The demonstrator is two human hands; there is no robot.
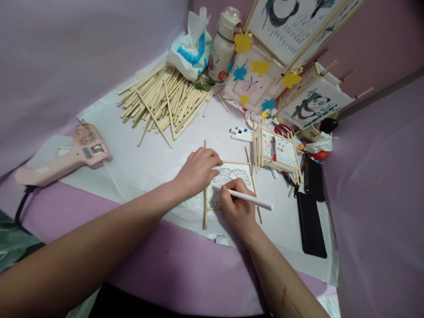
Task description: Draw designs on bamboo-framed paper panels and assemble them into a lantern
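Observation:
A white sheet with a dotted drawing (243, 176) lies on the table inside a frame of thin wooden sticks (206, 216). My right hand (240, 210) grips a white marker pen (253, 199), its tip end down over the lower left of the drawing. The pen's far end points right. My left hand (200, 168) lies flat across the frame's upper left side, fingers stretched out and holding nothing. Its fingertips rest near the top stick and the paper. Part of the drawing is hidden under both hands.
A pink glue gun (73, 154) lies at left, near a pile of wooden sticks (165, 101). Behind stand a tissue pack (192, 55), a bottle (221, 48) and panda-decorated panels (311, 108). At right are a stacked stick frame (281, 152), markers (241, 136) and a black phone (311, 225).

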